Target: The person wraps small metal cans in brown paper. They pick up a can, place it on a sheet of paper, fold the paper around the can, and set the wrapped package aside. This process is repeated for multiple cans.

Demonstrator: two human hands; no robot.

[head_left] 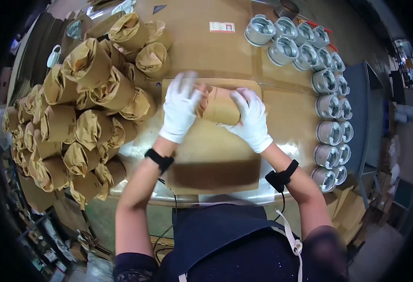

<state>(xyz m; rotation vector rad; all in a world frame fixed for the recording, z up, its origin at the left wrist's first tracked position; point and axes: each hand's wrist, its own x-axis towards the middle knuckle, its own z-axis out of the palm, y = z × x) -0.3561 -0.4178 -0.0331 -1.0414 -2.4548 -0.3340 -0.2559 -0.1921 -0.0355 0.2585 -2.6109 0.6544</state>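
Observation:
Between my two white-gloved hands is a brown paper-wrapped cylinder, lying on its side with its crumpled paper end toward the left. My right hand is closed around its smooth right end, thumb and fingers over the paper. At the crumpled end is my left hand, fingers stretched out and slightly blurred, its thumb side against the folded paper. Under the cylinder is a flat cardboard sheet on the table. What the paper encloses is hidden.
Many similar wrapped cylinders are piled on the left. Bare metal pistons stand in rows along the right edge and at the far right. A small printed card lies at the back, and a dark metal cup stands beyond.

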